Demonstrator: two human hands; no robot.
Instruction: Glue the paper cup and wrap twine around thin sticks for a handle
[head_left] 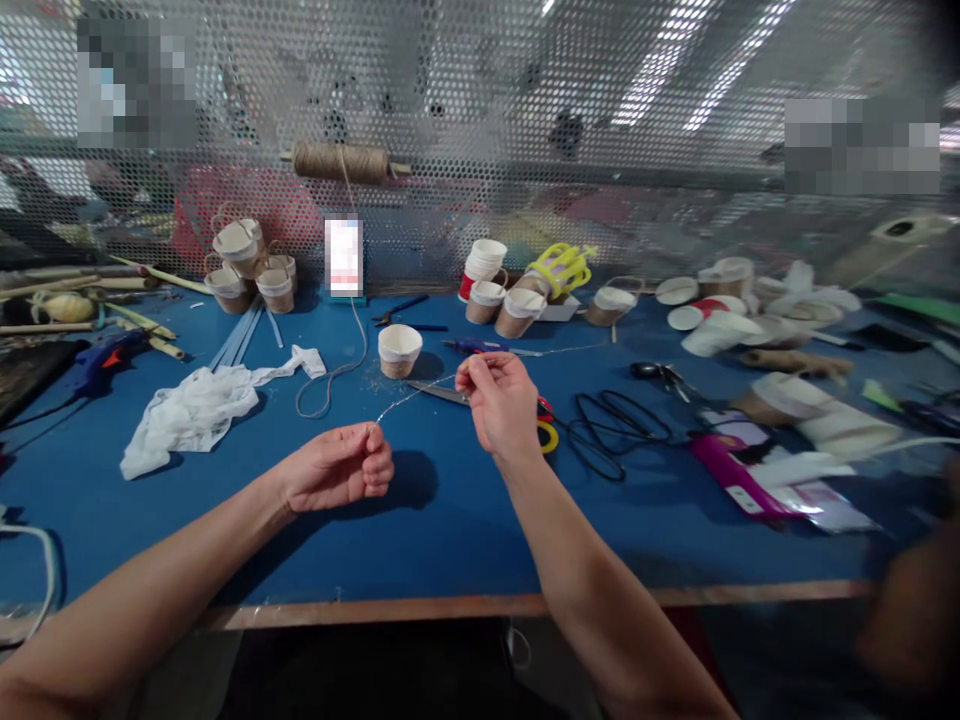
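Note:
My left hand point(341, 467) is closed in a loose fist above the blue table point(420, 520), pinching one end of a thin silver wire point(411, 396). My right hand point(501, 398) is closed too, fingertips pinched on the other end of that wire. The wire runs taut between both hands. Just behind my right hand lie scissors with red and yellow handles point(544, 428), their blades pointing left. A small paper cup point(399, 349) stands a little beyond the wire.
White cloth point(196, 405) lies left, with a blue glue gun point(105, 361) beyond it. Stacks of paper cups point(247, 262) line the mesh wall, under a twine spool point(341, 161). Black cord point(615, 428), black scissors point(660, 374), pink packaging point(739, 480) and more cups sit right.

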